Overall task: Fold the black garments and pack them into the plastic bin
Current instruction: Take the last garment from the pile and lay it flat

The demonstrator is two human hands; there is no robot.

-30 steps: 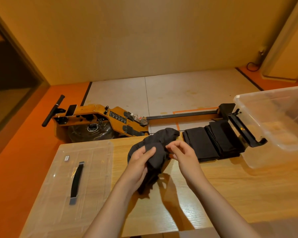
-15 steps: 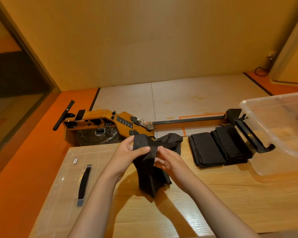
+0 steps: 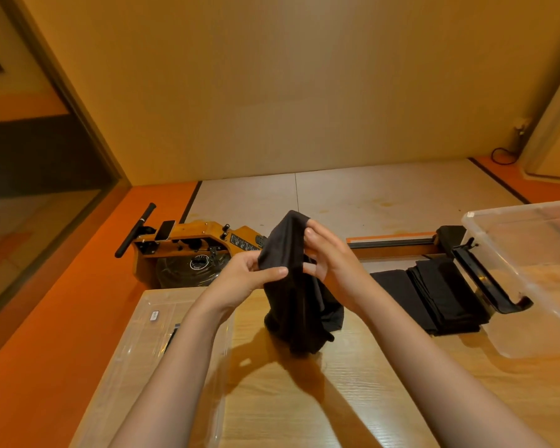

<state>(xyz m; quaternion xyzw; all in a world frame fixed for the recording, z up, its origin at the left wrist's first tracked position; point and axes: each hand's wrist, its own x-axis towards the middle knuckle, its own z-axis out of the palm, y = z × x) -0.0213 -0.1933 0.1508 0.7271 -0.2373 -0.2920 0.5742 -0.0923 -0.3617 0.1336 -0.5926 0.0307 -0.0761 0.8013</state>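
The black garment (image 3: 291,286) is now lifted higher than a second ago: it hangs from both hands above the table (image 3: 353,399), and only its lower end seems to touch the wood. The left hand (image 3: 249,279) pinches the left edge between thumb and fingers; the right hand (image 3: 328,263) holds the top corner, so both are closed on the cloth and near each other. Earlier the garment was a crumpled lump low at the table; now it is pulled long, which I judge as opening it out before the first fold. The folded pile (image 3: 434,295) lies to the right, just beside the plastic bin (image 3: 530,273), which looks empty. The bin lid (image 3: 143,350) lies flat at the left.
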